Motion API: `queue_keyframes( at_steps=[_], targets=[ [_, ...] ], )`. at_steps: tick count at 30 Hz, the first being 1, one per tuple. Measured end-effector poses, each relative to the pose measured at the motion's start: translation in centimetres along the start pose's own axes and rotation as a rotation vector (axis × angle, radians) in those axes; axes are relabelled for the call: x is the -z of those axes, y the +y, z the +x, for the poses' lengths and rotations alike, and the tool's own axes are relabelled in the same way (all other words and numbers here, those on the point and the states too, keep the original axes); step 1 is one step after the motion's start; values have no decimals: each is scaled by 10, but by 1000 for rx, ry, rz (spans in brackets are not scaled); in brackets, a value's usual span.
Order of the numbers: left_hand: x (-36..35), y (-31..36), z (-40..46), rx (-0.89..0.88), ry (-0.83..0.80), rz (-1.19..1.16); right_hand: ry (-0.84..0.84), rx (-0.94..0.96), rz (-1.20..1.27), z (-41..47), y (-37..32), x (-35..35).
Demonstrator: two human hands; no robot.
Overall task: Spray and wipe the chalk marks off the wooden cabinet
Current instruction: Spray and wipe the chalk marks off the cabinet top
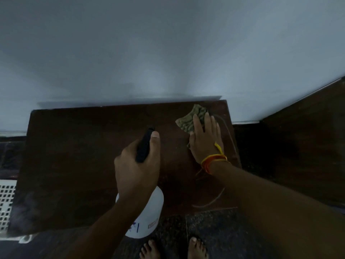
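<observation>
The dark wooden cabinet top [78, 157] fills the middle of the head view, against a pale wall. My left hand [136, 169] grips the black trigger head of a white spray bottle [149, 219], held above the cabinet's front edge with the nozzle pointing away from me. My right hand [205, 139] presses flat, fingers straight, on a greenish patterned cloth [190, 118] at the cabinet's far right corner. Faint curved chalk marks [214, 199] show on the right side of the top, near my right forearm and beside my right hand.
A white perforated basket [5, 200] stands to the left of the cabinet. Dark furniture [298, 146] rises at the right. My bare feet [173, 247] stand on a dark speckled floor in front of the cabinet.
</observation>
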State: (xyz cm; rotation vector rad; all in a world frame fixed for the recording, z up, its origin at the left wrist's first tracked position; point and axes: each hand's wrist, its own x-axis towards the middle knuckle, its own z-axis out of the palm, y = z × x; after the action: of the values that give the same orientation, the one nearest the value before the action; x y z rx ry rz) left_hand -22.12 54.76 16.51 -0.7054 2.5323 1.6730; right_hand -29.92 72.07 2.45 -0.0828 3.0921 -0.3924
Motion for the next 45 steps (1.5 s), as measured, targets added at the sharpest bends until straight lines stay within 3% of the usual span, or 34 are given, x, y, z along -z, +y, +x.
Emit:
queue_keyframes(
  at_steps=[5,12,21,29,37,45],
  targets=[
    [-17,0,-4,-21,21,-7,49,-29,-11,46,29,8],
    [-31,4,-14,-22,27,1,22,-66,3,-1,44,14],
    [-53,5,-16,-3,68,-14,-12,-54,32,49,62,13],
    [-58,17,-28,-1,84,-21,-67,7,10,-29,79,20],
    [-55,-1,-35,-16,77,-14,-101,13,-66,5,83,13],
    [-45,4,-52,33,64,-31,-111,-26,26,-107,76,25]
  ],
)
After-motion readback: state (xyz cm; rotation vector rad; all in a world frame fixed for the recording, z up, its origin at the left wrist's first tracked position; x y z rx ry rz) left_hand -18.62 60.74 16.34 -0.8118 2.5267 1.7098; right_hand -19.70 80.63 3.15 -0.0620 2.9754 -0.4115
